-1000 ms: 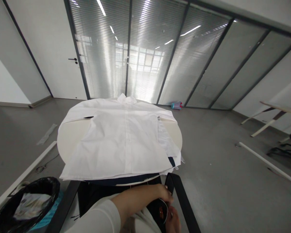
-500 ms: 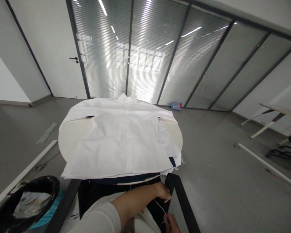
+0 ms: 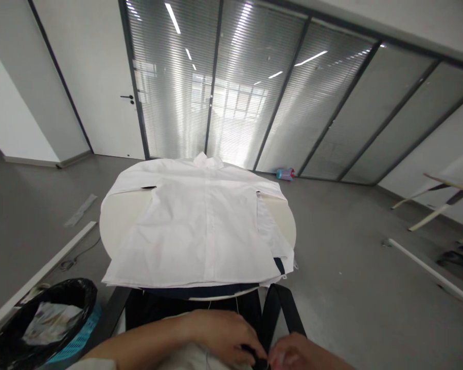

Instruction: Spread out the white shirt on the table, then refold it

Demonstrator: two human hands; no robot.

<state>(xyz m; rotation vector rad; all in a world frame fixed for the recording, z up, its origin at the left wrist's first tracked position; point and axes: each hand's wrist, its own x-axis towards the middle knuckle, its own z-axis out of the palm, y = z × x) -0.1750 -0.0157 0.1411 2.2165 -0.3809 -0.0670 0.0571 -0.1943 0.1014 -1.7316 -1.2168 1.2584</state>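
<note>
1. Right at the bottom centre of the frame, the left hand [image 3: 219,334] and right hand [image 3: 293,352] meet, fingertips together on a small dark object [image 3: 259,362] cut off by the bottom edge; what it is cannot be told.
2. Left hand: fingers curled, pinched narrow at the dark object. Right hand: knuckles up, fingers bent in toward the same spot; grip mostly hidden, so cannot tell how firmly it holds.
3. Pale fabric [image 3: 193,357] lies under the left hand, bottom centre.
4. Black strap-like frame [image 3: 289,311] rises just above the hands, right of centre, ending under the table edge.
5. Lower left: black-lined blue plastic waste basket [image 3: 67,344] with crumpled paper inside.
6. Centre of frame: round white table [image 3: 118,221], with a white button-up shirt [image 3: 204,231] spread flat on it, collar at the far edge, hem toward the hands. Dark navy cloth [image 3: 212,292] peeks out under the hem.
7. Left of the table on the grey floor: long white bar [image 3: 42,272].
8. Far centre right, by the glass wall: small blue and pink bottle [image 3: 285,173] lying on the floor.
9. Upper half: glass partition with grey blinds [image 3: 231,82]; white door [image 3: 100,92] upper left.
10. Right edge: white table legs [image 3: 432,205], well apart from the hands.
</note>
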